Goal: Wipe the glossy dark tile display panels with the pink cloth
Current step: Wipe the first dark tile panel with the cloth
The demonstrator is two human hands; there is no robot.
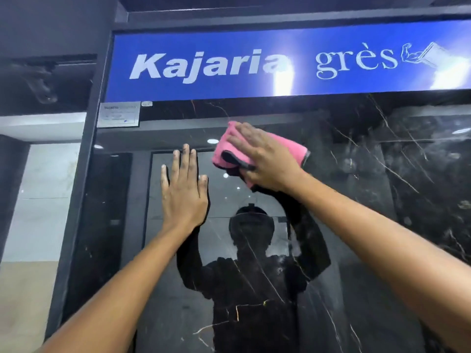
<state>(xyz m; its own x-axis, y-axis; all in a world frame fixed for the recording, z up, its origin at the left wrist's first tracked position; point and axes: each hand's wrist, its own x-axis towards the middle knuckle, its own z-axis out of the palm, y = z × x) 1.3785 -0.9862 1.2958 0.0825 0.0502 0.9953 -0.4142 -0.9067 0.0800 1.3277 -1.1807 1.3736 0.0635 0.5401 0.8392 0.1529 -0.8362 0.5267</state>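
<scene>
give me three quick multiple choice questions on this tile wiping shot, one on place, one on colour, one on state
1. Where is the folded pink cloth?
A. on the floor
B. under the right hand, on the glossy dark marble tile panel
C. over the blue sign

2. What colour is the sign band above the panel?
A. blue
B. red
C. green

3. How is the left hand?
A. curled in a fist
B. gripping the cloth
C. flat on the panel, fingers straight

Answers: 1 B, the hand presses the cloth to the tile; 2 A, white lettering on blue; 3 C, the palm lies flat and holds nothing.

right hand (265,159) presses pink cloth (229,149) on dark panel (382,200) | left hand (183,194) flat on panel
</scene>
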